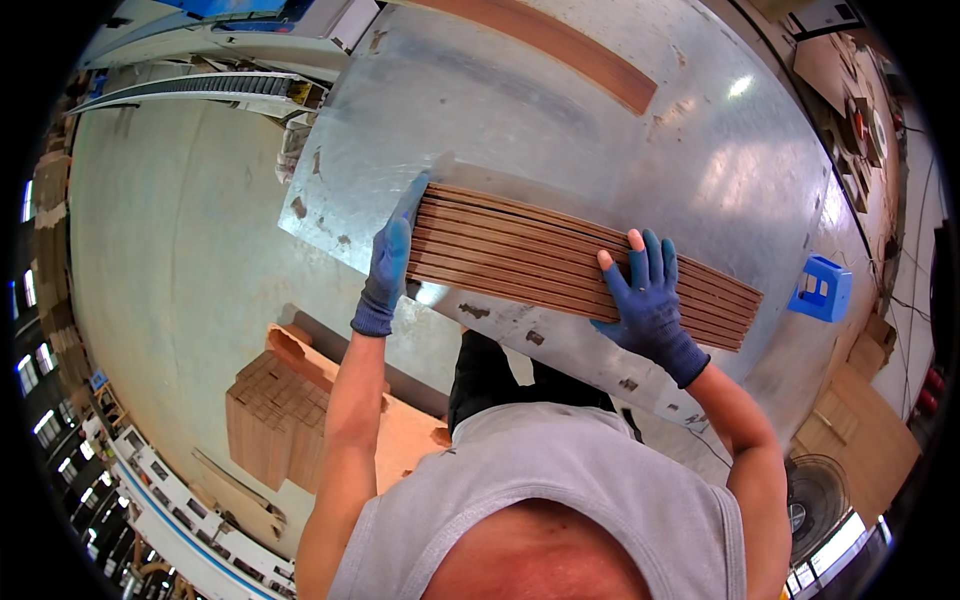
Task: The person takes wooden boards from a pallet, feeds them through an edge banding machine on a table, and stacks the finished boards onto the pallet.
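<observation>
A row of narrow brown wooden boards, packed side by side with dark gaps between them, lies near the front edge of a metal-topped table. Against the boards' left end my left hand, in a blue glove, rests with its fingers straight and flat. My right hand, also gloved in blue, is spread over the boards toward their right end. Two bare fingertips poke out of that glove. Neither hand is closed around a board.
One longer brown board lies at the table's far side. A blue plastic stool stands to the right, with a fan at lower right. Stacked boards sit low on the left, and a roller conveyor is at upper left.
</observation>
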`<move>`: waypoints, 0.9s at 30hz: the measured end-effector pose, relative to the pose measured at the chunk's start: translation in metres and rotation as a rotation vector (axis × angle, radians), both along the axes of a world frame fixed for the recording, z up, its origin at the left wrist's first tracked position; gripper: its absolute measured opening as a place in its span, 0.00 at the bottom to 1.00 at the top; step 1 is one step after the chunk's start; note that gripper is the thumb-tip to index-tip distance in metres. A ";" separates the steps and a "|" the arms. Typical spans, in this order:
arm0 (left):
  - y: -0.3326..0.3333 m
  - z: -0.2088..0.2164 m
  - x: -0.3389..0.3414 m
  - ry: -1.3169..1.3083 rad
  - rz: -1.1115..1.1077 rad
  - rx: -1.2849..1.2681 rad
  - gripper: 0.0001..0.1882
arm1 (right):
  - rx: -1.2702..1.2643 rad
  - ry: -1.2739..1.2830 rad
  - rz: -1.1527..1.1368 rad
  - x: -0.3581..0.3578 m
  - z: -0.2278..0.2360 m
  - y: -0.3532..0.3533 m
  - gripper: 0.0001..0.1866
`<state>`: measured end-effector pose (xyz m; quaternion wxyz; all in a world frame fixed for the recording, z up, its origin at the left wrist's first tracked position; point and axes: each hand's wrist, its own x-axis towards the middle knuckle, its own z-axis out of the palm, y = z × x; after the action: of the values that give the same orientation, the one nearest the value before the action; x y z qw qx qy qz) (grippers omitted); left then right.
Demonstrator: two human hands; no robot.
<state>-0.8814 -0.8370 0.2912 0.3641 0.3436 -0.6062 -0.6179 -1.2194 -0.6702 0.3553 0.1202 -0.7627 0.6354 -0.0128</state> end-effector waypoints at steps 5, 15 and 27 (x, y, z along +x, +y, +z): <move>0.004 0.007 0.000 -0.132 -0.020 -0.104 0.37 | -0.038 -0.061 0.027 -0.005 -0.002 0.000 0.47; 0.010 0.017 -0.009 -0.351 0.004 -0.262 0.36 | -0.029 -0.106 0.033 -0.009 0.000 0.004 0.47; 0.061 0.039 -0.122 -0.928 0.040 -0.831 0.25 | -0.102 -0.123 0.088 -0.007 0.003 0.002 0.47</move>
<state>-1.0030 -0.7764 0.3306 0.1774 0.4171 -0.8846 -0.1098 -1.2265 -0.6677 0.3579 0.1205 -0.7927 0.5913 -0.0867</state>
